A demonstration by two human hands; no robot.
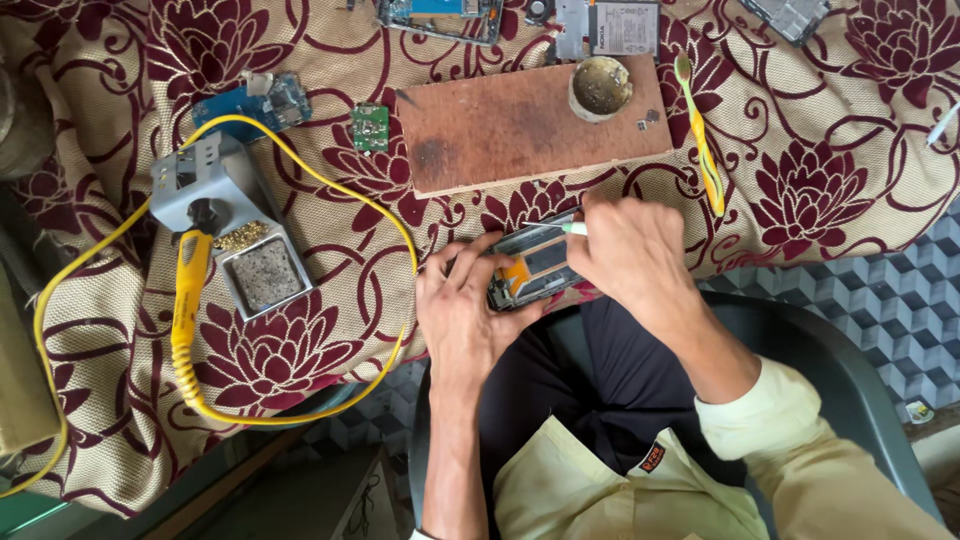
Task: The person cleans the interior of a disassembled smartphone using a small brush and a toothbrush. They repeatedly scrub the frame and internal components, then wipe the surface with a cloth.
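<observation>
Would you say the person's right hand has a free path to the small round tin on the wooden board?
Probably yes. The tin stands uncovered on the wooden board, just beyond the right hand, with nothing between them. But that hand holds a slim pale tool over the opened phone, so it isn't free.

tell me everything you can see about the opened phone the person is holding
The opened phone lies at the near edge of the floral cloth, back cover off, long side running left to right and slightly tilted. A dark frame surrounds an orange patch and a dark rectangular part inside. The left hand grips its left end, fingers curled over the frame. The right hand covers its right end and holds a thin pale-green tool whose tip reaches the upper edge. Hands hide both ends.
</observation>
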